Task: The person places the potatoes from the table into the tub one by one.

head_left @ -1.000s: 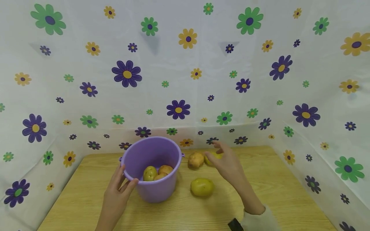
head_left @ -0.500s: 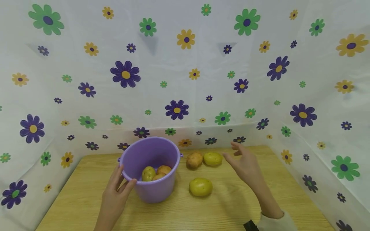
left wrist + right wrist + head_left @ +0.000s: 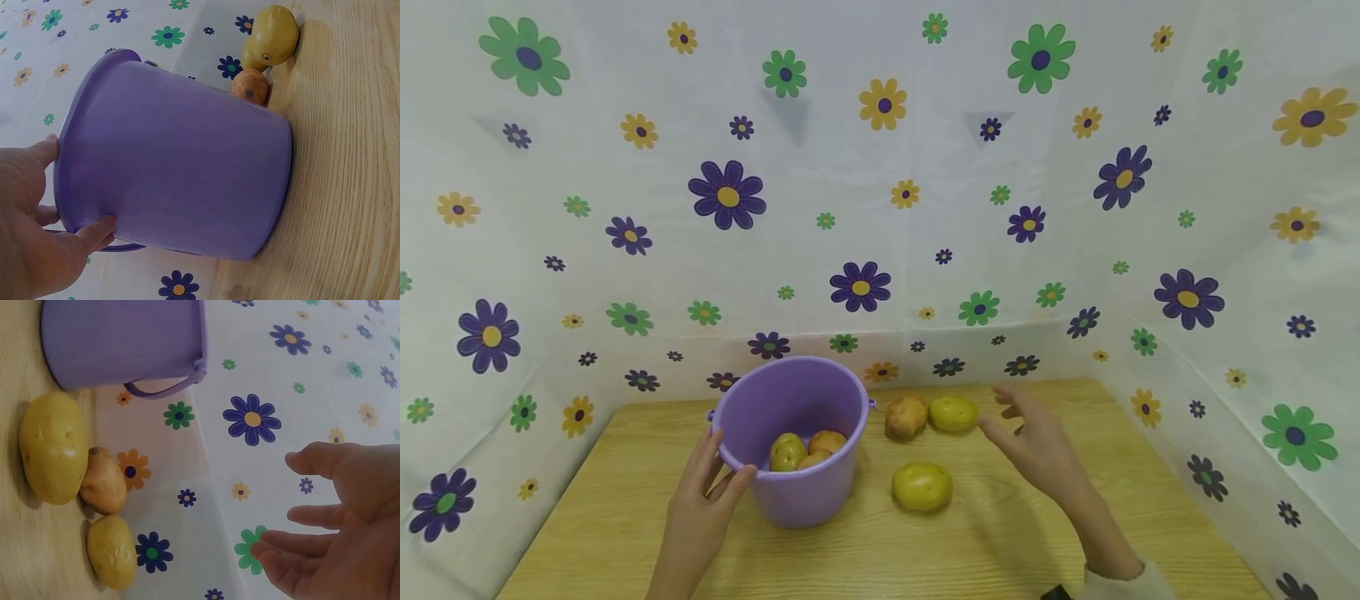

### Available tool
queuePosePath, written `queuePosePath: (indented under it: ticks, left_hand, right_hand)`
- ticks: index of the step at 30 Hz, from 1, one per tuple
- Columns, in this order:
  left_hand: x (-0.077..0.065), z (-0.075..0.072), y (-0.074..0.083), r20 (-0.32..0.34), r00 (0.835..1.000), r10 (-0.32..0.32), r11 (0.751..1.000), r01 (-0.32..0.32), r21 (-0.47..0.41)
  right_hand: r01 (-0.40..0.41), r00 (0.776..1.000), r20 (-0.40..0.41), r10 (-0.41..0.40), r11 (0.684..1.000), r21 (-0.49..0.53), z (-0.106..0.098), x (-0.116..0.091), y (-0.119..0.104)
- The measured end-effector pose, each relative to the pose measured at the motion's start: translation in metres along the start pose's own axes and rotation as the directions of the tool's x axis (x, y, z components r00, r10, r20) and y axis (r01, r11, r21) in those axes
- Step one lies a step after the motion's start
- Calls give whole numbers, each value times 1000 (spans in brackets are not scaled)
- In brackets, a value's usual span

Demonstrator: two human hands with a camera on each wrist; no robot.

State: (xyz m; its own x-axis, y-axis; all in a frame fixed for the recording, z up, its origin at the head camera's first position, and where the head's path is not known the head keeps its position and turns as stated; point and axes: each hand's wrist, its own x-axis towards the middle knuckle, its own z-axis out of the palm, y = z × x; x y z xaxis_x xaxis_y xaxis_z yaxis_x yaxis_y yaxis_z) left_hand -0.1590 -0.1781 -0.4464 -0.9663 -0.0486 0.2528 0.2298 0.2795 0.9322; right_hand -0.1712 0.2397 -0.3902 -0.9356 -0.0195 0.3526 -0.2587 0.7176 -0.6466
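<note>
- R hand [image 3: 1037,450]: vs 1.0 s ago, moved R; then it overlapped the far yellow potato [image 3: 953,413], now that potato shows whole. Vs 0.5 s ago, fingertips a bit lower in head view.
- R hand state: fingers loose & spread, nothing held; off to R of far yellow potato, apart from it.
- L hand [image 3: 696,508]: same spot as both earlier frames; grips rim of purple bucket [image 3: 805,500], L/near side.
- Bucket: unmoved, on wood table [image 3: 850,567], L of loose potatoes.
- Loose potatoes, same places as before: brown potato [image 3: 906,417] just beside far yellow one, to its L; near yellow potato [image 3: 922,487] in front of them.
- In bucket, unchanged: greenish potato [image 3: 787,452], two brownish potatoes [image 3: 828,441].
- Hidden: bucket's near rim covers lower parts of contents; total count in bucket can't be told.
- L wrist view: bucket wall hides part of brown potato; yellow ones overlap there.
- Bucket handle [image 3: 159,392]: only partly seen; bucket top cut off in R wrist view.
- R sleeve [image 3: 1126,583] & dark item [image 3: 1057,593] next to it cut by bottom edge; item unclear.
</note>
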Motion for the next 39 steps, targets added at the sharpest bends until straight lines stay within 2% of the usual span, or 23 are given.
queuePosePath:
  ticks: [7,20,25,32,39]
  left_hand:
    - [0,0,0,0,1000,-3,1000,3,9]
    - [0,-1,0,12,1000,-24,1000,23,15]
    - [0,-1,0,10,1000,-21,1000,21,6]
    - [0,0,0,5,1000,-23,1000,22,9]
    - [0,0,0,2,1000,-15,1000,15,10]
  right_hand:
    - [26,998,52,-27,999,25,10,-5,6]
    - [-44,972,232,33,998,42,37,-15,29]
    - [-64,963,266,49,997,47,50,-18,38]
    - [-54,945,325,26,996,77,67,-23,52]
    - [-62,937,348,24,993,100,81,-27,58]
